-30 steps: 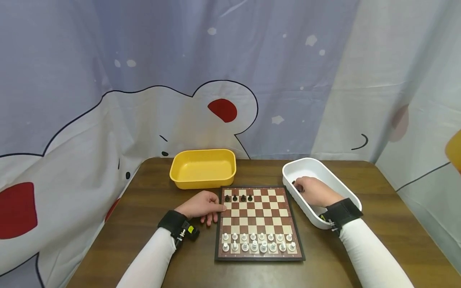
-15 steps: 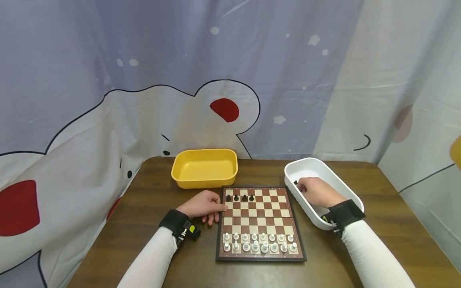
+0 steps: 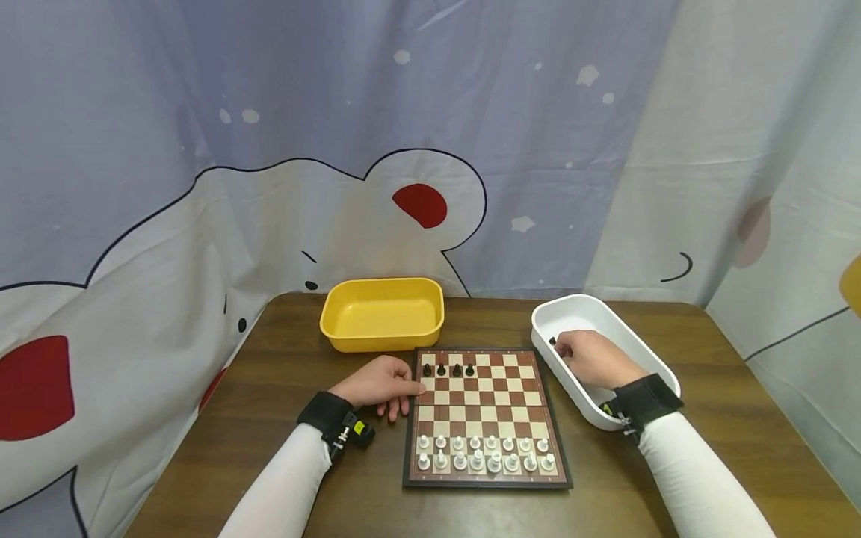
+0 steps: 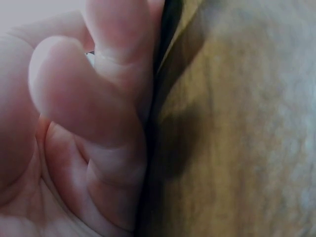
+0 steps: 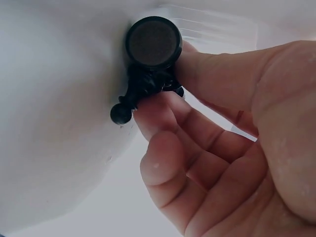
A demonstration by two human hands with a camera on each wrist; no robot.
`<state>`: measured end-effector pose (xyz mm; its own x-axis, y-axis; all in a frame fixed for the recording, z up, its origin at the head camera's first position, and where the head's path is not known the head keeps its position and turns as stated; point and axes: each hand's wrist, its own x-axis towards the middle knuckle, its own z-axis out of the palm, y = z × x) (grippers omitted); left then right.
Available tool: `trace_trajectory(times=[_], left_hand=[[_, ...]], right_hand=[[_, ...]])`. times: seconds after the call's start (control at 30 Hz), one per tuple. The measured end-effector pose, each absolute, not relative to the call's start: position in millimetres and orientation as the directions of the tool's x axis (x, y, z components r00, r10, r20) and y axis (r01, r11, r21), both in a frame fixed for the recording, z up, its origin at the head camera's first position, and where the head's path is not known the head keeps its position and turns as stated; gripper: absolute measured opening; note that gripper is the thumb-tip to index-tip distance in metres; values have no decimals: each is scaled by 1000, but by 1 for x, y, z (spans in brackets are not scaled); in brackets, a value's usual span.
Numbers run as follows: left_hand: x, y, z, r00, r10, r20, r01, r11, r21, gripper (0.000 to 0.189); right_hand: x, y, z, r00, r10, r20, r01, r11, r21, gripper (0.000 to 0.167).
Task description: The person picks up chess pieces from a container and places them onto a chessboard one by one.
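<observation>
My right hand [image 3: 599, 360] is down inside the white tray [image 3: 662, 368]. In the right wrist view its thumb and index finger pinch a black pawn [image 5: 153, 42], its round base towards the camera. A ball-shaped head sticks out below; whether a second piece lies against it, I cannot tell. My left hand [image 3: 377, 385] lies at the left edge of the chessboard [image 3: 484, 407], thumb resting on its border and fingers loosely bent beside it. Several black pawns [image 3: 442, 370] stand in a row at the far left of the board. White pieces [image 3: 477, 459] fill two near rows.
Behind the board stands a yellow tray [image 3: 382, 345]. Another small black piece [image 3: 552, 341] shows by the white tray's left wall. Brown wood forms the tabletop [image 3: 336, 493], with a printed curtain [image 3: 323, 217] hanging behind it.
The head view has shifted slightly. My right hand has barely moved within the white tray, and a black piece shows beside its fingers. My left hand and the pieces on the board stay put.
</observation>
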<state>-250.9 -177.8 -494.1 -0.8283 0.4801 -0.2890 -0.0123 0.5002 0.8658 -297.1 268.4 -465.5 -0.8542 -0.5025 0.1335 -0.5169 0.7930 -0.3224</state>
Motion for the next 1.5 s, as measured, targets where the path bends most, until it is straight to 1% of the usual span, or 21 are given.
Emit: trace_trajectory(times=[0.27, 0.53, 0.6, 0.7, 0.77, 0.97, 1.33, 1.5], left_hand=[[-251, -177, -495, -830, 482, -281, -3, 500, 866, 39], [-252, -177, -496, -825, 488, -285, -6, 498, 867, 39], [-252, -177, -496, -824, 488, -286, -3, 501, 866, 39], [-253, -177, -497, -824, 488, -288, -2, 505, 863, 38], [-254, -177, -497, -824, 488, -287, -2, 504, 864, 38], [-254, -177, -497, -823, 487, -292, -9, 502, 865, 37], [-255, -178, -499, -825, 484, -291, -12, 500, 866, 38], [-255, -178, -499, -825, 485, -291, -11, 501, 866, 38]], right_hand=[[-298, 269, -466, -856, -490, 166, -516, 787, -338, 15], [-297, 269, -466, -870, -462, 172, -493, 796, -352, 8], [-297, 269, -466, -875, -455, 162, -482, 801, -356, 12], [-298, 269, -466, -879, -452, 152, -476, 807, -351, 23], [-299, 269, -467, -877, -459, 145, -479, 809, -341, 25], [-301, 268, -467, -865, -481, 142, -500, 806, -318, 17], [-300, 269, -465, -870, -467, 158, -491, 798, -349, 16], [-299, 270, -466, -860, -475, 184, -509, 788, -347, 16]])
